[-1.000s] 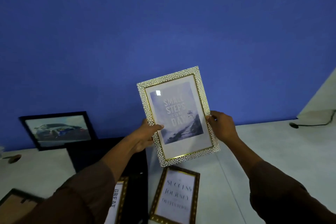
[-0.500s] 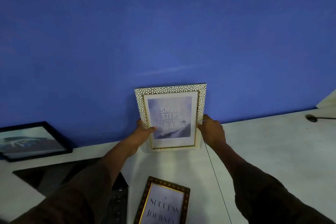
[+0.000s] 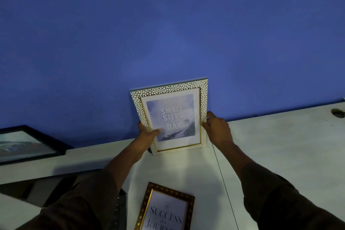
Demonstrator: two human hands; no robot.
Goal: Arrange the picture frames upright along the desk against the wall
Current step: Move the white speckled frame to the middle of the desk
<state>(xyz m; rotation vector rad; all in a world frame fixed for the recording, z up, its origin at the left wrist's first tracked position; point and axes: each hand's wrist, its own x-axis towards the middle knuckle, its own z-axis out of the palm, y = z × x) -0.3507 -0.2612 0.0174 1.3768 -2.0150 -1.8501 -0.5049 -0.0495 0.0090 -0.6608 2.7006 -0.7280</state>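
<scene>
At the desk's [image 3: 280, 145] back edge, against the blue wall [image 3: 168, 33], the white pebbled frame [image 3: 169, 115] now stands with its bottom on the surface, having come down from mid-air a second ago. The left hand [image 3: 147, 134] and right hand [image 3: 217, 129] each clasp a side edge. Placement looks nearly done; the dark gold frame [image 3: 166, 209] lies flat near the front edge, waiting.

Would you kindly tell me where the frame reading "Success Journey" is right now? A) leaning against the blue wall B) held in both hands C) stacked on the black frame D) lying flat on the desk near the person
D: the "Success Journey" frame lies flat on the desk, untouched, while both hands hold the white pebbled frame at the wall.
</scene>
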